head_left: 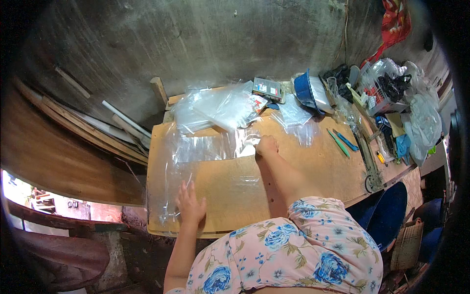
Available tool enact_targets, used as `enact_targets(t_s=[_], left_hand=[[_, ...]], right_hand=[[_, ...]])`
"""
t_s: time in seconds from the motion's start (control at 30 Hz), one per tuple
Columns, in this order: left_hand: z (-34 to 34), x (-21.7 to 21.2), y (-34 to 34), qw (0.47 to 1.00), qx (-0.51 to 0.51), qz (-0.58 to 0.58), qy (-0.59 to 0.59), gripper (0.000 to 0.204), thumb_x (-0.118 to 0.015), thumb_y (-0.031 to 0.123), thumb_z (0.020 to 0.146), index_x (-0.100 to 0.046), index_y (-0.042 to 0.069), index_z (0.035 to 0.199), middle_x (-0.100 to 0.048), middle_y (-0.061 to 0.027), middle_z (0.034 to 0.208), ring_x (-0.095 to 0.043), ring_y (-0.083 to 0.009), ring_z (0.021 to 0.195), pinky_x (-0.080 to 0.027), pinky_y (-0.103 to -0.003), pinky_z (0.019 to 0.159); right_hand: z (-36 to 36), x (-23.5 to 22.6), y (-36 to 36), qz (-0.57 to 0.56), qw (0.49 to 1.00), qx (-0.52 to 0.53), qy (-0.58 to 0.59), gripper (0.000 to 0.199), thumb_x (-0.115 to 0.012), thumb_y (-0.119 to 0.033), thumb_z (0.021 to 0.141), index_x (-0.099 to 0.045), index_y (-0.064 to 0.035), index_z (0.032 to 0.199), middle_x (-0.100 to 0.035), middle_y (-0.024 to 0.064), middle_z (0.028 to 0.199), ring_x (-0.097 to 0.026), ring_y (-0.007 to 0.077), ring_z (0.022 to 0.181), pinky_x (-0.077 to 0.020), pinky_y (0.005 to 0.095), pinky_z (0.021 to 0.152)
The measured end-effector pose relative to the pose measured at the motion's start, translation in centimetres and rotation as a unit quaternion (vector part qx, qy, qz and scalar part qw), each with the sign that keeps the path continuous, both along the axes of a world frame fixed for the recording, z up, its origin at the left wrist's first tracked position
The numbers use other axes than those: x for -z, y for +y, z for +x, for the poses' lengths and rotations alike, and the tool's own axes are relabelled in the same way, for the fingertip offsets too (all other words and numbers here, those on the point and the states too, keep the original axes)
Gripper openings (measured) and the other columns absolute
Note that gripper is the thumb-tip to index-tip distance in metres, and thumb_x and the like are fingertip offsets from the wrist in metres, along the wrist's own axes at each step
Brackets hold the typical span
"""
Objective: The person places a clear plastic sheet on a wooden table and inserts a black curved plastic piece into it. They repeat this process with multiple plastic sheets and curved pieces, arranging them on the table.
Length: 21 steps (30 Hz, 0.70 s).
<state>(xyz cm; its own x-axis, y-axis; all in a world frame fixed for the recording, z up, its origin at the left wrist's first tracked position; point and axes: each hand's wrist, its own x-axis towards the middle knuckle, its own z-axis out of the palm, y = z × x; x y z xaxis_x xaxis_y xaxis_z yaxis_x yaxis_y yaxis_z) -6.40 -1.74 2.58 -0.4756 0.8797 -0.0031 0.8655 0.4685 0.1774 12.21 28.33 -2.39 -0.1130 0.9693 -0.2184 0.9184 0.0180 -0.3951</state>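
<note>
While the left hand (190, 205) presses flat, fingers spread and gripping nothing, on the large clear plastic sheet (215, 171) covering the brown wooden board (313, 166), the right hand (267, 145) pinches that sheet's far edge at twelve o'clock. Two pens (342, 141), one green and one blue, lie at two o'clock.

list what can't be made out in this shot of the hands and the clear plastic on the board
Head view only:
- Right hand: fingers curled under on the clear plastic sheet, so any grip is hidden.
- Sheet edges: transparent and glary, layers not countable.
- White basket: contents too small and warped near the rim.
- Left hand: palm side hidden.
</note>
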Motion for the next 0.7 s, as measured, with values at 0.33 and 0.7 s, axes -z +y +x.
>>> enact_targets(t_s=[0.33,0.7], left_hand=[[9.6,-2.2,9.8,0.966,0.077,0.149,-0.197,0.087,-0.066,0.027,0.073,-0.017,0.003,0.141,-0.020,-0.0241,0.144,-0.022,-0.0414,0.132,-0.022,-0.051,0.106],[8.4,6.3,18.9,0.953,-0.198,0.132,-0.189,0.073,-0.060,0.034,0.080,-0.021,0.026,0.141,-0.023,-0.0124,0.147,-0.023,-0.0340,0.133,-0.026,-0.050,0.104]], right_hand=[[2.0,-4.9,-3.9,-0.082,0.814,-0.005,0.575,0.033,-0.062,-0.001,0.078,-0.053,0.0007,0.109,-0.062,0.0058,0.078,-0.060,0.0115,0.072,-0.0472,0.0232,0.059],[7.7,-18.0,-7.8,-0.172,0.641,-0.150,0.733,0.008,-0.060,0.002,0.081,-0.056,-0.0033,0.086,-0.063,0.0085,0.087,-0.065,0.0198,0.082,-0.0549,0.0304,0.068]])
